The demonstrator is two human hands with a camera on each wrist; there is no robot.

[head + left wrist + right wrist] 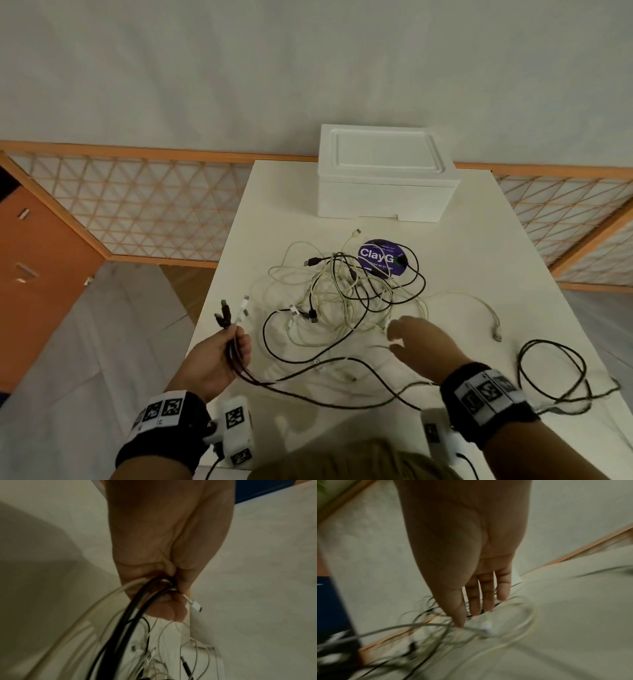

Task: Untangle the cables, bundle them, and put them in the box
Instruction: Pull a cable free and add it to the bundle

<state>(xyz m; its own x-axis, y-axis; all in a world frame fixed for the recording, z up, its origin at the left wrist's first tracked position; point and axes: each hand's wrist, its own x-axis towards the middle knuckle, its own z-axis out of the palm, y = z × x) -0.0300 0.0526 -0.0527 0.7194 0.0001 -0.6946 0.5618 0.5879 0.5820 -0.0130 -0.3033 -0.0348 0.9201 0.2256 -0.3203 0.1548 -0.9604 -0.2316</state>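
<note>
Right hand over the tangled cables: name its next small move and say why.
Probably pinch the loose white cable end at the fingertips and draw it free. The right hand is open above the tangled pile of white and black cables, while the left hand grips several gathered ends.

Head view high above the table (479, 240), facing forward-down, wrist views close along each palm, all sharing the cables (342, 294).
</note>
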